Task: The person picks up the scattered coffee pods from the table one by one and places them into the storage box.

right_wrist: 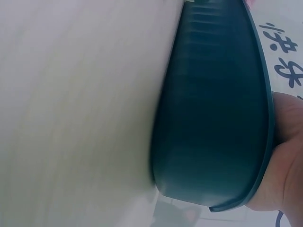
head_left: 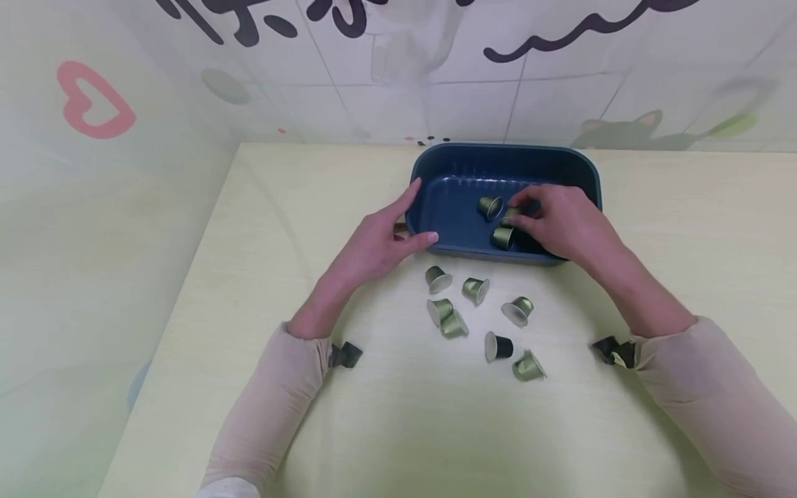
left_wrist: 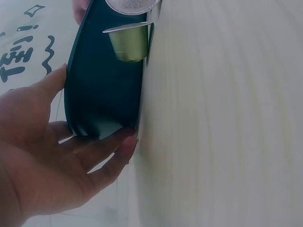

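Observation:
A dark blue plastic bin (head_left: 461,250) stands against the back wall. My left hand (head_left: 376,242) holds its left end, thumb on the near rim and fingers along the side; in the left wrist view the hand (left_wrist: 57,151) cups the bin's end. Inside the bin, my right hand (head_left: 569,221) pinches a green coffee capsule (head_left: 509,214), partly hidden by the fingers. Two more capsules lie beside it, one green (head_left: 488,207) and one dark green (head_left: 501,238). In the right wrist view the bin's wall (right_wrist: 213,118) hides most of the right hand (right_wrist: 279,175).
Several coffee capsules lie on the pale table (head_left: 386,415) in front of the bin, among them a black one (head_left: 499,346) and green ones (head_left: 529,366), (head_left: 518,310). A tiled wall with black lettering (head_left: 349,17) rises behind; another wall with a pink heart (head_left: 96,100) borders the left.

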A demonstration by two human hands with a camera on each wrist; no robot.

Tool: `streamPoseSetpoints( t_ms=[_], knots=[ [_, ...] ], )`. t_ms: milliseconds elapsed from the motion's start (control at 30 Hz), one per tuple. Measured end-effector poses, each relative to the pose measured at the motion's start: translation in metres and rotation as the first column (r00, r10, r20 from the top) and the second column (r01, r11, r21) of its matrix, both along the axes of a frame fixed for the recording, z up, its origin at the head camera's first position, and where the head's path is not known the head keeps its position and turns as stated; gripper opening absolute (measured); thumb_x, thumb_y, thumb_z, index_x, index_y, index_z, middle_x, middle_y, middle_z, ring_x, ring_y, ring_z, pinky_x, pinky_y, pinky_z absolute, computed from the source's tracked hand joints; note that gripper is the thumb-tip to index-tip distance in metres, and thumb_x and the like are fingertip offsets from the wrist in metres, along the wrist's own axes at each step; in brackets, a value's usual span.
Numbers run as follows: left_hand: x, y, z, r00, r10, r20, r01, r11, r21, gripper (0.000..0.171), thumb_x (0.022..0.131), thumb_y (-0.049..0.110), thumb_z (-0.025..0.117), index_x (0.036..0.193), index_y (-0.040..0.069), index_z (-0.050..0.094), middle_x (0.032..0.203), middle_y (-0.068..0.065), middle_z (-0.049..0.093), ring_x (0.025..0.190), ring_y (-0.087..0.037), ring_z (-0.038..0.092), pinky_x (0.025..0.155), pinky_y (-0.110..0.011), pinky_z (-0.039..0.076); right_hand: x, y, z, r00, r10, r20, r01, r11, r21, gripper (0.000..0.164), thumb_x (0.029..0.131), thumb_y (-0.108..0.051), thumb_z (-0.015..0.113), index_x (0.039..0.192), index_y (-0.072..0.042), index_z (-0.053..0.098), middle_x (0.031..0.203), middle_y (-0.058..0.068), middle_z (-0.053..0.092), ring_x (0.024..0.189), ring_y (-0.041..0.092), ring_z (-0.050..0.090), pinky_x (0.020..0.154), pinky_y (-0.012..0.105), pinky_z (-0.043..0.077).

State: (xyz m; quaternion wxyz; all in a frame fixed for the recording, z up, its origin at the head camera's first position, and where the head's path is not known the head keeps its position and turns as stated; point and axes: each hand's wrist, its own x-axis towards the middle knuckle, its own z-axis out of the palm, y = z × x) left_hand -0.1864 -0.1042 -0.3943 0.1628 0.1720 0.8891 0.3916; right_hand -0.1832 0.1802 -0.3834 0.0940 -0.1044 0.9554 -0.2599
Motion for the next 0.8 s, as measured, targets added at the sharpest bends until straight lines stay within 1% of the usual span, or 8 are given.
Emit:
streamPoseSetpoints(
  t_ms=[133, 267, 333, 467, 600, 800],
  knots=[
    [0.0, 0.0, 0.0, 1.0, -0.002, -0.003, 0.002, 1.0, 0.005, 0.085, 0.095, 0.038, 0.068, 0.16, 0.028, 0.015, 0.159, -0.007, 0.034, 0.109, -0.02, 0.065, 0.09, -0.031, 0.053, 0.0, 0.0, -0.001, 1.0, -0.007, -0.007, 0.007, 1.0, -0.009, 0.03, 0.097, -0.026, 0.066, 0.119, -0.005, 0.069, 0.108, 0.017, 0.071, 0.093, 0.031, 0.07, 0.071, 0.046, 0.055],
    [0.0, 0.0, 0.001, 1.0, -0.002, -0.003, 0.002, 1.0, -0.009, 0.085, 0.095, 0.04, 0.067, 0.16, 0.03, 0.014, 0.159, -0.007, 0.033, 0.109, -0.02, 0.065, 0.091, -0.032, 0.052, -0.001, -0.001, -0.001, 1.0, -0.008, 0.006, 0.008, 1.0, -0.002, 0.031, 0.098, -0.028, 0.065, 0.119, -0.006, 0.069, 0.108, 0.017, 0.071, 0.092, 0.03, 0.069, 0.072, 0.046, 0.054],
    [0.0, -0.001, 0.002, 1.0, 0.003, -0.004, -0.003, 1.0, -0.017, 0.085, 0.095, 0.04, 0.067, 0.16, 0.031, 0.014, 0.16, -0.006, 0.032, 0.11, -0.02, 0.065, 0.091, -0.032, 0.052, -0.001, -0.002, 0.0, 1.0, -0.009, 0.007, 0.009, 1.0, -0.001, 0.033, 0.098, -0.029, 0.065, 0.12, -0.006, 0.069, 0.11, 0.017, 0.07, 0.092, 0.029, 0.069, 0.072, 0.046, 0.053],
    [0.0, -0.002, 0.004, 1.0, 0.005, -0.013, -0.005, 1.0, -0.021, 0.085, 0.095, 0.04, 0.067, 0.16, 0.029, 0.014, 0.16, -0.006, 0.031, 0.109, -0.02, 0.066, 0.091, -0.032, 0.052, 0.001, -0.004, 0.002, 0.999, -0.038, 0.001, 0.038, 0.999, -0.012, 0.037, 0.099, -0.029, 0.063, 0.125, -0.004, 0.066, 0.119, 0.018, 0.065, 0.095, 0.031, 0.068, 0.074, 0.047, 0.054],
    [0.0, -0.001, 0.002, 1.0, -0.008, -0.011, 0.008, 1.0, -0.012, 0.085, 0.095, 0.04, 0.067, 0.16, 0.028, 0.014, 0.159, -0.007, 0.032, 0.107, -0.02, 0.067, 0.089, -0.031, 0.053, 0.005, -0.003, 0.004, 0.996, -0.085, -0.023, 0.083, 0.994, -0.068, 0.042, 0.099, -0.026, 0.062, 0.135, -0.004, 0.059, 0.123, 0.018, 0.062, 0.1, 0.033, 0.067, 0.077, 0.049, 0.054],
    [0.0, 0.001, 0.001, 1.0, -0.009, -0.014, 0.009, 1.0, -0.011, 0.085, 0.095, 0.04, 0.067, 0.16, 0.028, 0.014, 0.159, -0.008, 0.033, 0.108, -0.021, 0.066, 0.09, -0.032, 0.053, 0.013, 0.001, 0.009, 0.986, -0.138, -0.098, 0.118, 0.976, -0.185, 0.062, 0.098, -0.024, 0.063, 0.154, -0.014, 0.038, 0.125, 0.015, 0.064, 0.101, 0.033, 0.067, 0.08, 0.05, 0.053]
  ],
)
